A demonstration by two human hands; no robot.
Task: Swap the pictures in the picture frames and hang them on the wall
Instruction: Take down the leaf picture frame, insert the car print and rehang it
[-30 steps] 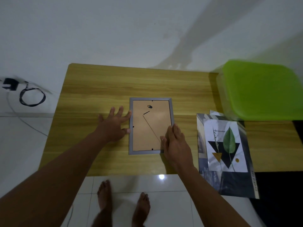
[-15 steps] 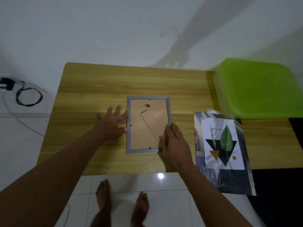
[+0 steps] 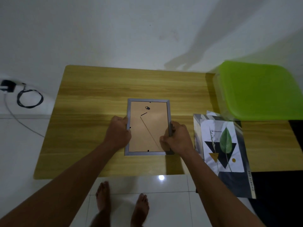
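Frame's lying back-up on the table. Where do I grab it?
Take the picture frame by its long side rails, mid-length, one hand from each side, as the left hand and right hand do. It is flat and wide, so only the thin edges offer purchase.

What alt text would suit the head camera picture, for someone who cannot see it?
A person's left hand and right hand grip the long sides of a grey picture frame, brown backing up, at a wooden table. To its right lie a leaf print atop other pictures and a green plastic lid.
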